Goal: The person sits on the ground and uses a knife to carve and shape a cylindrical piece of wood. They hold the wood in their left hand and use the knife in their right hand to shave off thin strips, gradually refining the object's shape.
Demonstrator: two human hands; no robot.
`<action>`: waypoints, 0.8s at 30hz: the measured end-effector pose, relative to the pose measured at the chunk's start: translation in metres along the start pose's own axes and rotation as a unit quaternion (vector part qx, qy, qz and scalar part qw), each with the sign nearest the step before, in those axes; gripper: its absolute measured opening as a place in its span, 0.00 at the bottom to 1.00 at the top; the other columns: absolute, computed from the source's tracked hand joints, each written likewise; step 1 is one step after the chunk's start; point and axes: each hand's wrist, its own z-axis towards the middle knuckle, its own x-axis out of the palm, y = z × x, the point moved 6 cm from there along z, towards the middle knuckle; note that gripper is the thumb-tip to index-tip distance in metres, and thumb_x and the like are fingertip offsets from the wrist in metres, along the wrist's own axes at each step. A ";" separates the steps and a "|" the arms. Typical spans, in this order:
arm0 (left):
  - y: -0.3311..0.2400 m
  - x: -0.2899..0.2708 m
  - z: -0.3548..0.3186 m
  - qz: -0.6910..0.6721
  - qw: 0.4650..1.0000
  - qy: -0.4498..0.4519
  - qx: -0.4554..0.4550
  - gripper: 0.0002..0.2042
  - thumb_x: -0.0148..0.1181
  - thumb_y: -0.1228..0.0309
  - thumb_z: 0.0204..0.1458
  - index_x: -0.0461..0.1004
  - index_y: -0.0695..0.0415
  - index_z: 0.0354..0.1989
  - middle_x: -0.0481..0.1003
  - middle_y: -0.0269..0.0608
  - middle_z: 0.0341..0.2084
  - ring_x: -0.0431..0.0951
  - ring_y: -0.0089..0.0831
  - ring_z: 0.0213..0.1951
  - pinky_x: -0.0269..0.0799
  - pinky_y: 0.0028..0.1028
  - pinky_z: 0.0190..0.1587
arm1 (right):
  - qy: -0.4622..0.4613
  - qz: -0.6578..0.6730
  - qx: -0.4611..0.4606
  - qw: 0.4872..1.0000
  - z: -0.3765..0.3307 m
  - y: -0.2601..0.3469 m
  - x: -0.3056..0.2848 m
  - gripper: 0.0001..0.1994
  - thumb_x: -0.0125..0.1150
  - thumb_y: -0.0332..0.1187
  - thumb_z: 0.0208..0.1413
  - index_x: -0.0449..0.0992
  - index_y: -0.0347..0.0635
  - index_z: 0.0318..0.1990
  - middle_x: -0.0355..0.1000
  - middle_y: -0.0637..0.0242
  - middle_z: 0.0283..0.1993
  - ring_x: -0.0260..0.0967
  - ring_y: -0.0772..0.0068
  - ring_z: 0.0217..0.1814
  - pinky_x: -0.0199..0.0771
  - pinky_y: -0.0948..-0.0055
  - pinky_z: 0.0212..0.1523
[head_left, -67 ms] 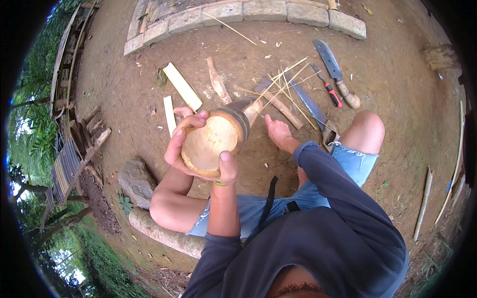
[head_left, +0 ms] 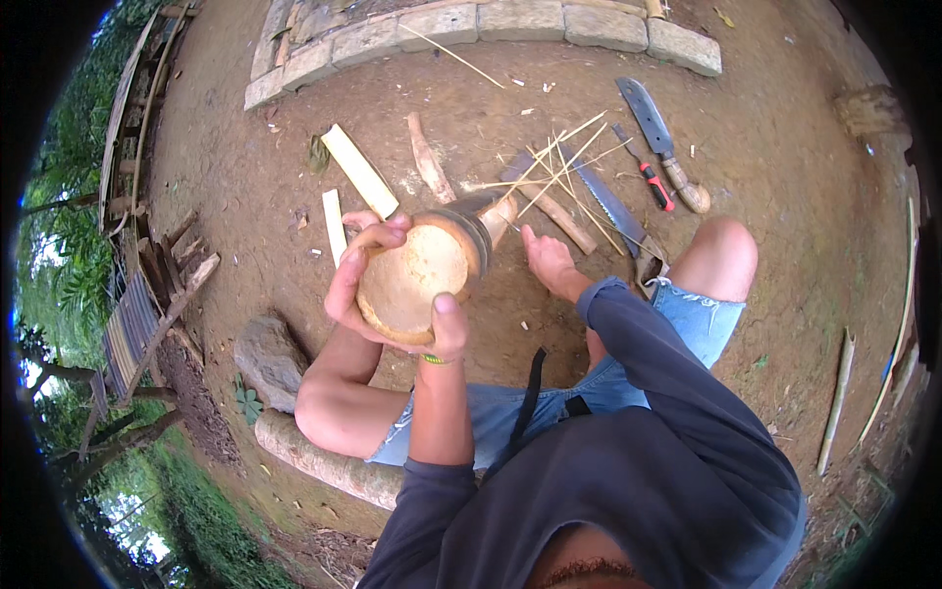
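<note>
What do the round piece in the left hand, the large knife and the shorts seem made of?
Round piece: probably wood or bamboo; tan, matte surface.
Knife: dull grey blade, likely metal; brown, knobbed handle, perhaps wood.
Shorts: apparently denim; faded blue, visibly frayed.

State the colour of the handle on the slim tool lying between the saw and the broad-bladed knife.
Red and black; the handle shows best in the head view.

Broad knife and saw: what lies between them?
In the head view, a red-handled tool and the ends of some thin sticks lie there.
</note>
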 end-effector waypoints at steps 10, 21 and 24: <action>0.009 -0.039 0.022 -0.085 0.995 -0.033 -0.028 0.34 0.66 0.65 0.42 0.58 0.52 0.60 0.70 0.52 0.43 0.72 0.45 0.48 0.70 0.49 0.56 | 0.094 0.243 0.055 0.964 0.013 -0.018 -0.025 0.20 0.43 0.46 0.67 0.72 0.40 0.51 0.76 0.50 0.46 0.77 0.46 0.40 0.75 0.53 0.41; 0.014 -0.039 0.017 -0.152 0.988 -0.029 -0.020 0.34 0.63 0.64 0.42 0.57 0.48 0.61 0.69 0.52 0.43 0.72 0.44 0.47 0.66 0.61 0.53 | 0.196 0.418 0.129 0.878 0.014 -0.018 0.006 0.22 0.42 0.55 0.68 0.70 0.45 0.35 0.55 0.75 0.17 0.50 0.80 0.13 0.48 0.74 0.13; 0.016 -0.033 0.017 -0.140 0.990 -0.003 -0.011 0.35 0.65 0.63 0.41 0.57 0.49 0.61 0.69 0.53 0.43 0.71 0.44 0.47 0.64 0.56 0.54 | 0.232 0.431 0.141 0.861 0.014 -0.021 0.003 0.23 0.43 0.55 0.68 0.67 0.46 0.31 0.54 0.76 0.16 0.48 0.81 0.13 0.45 0.74 0.13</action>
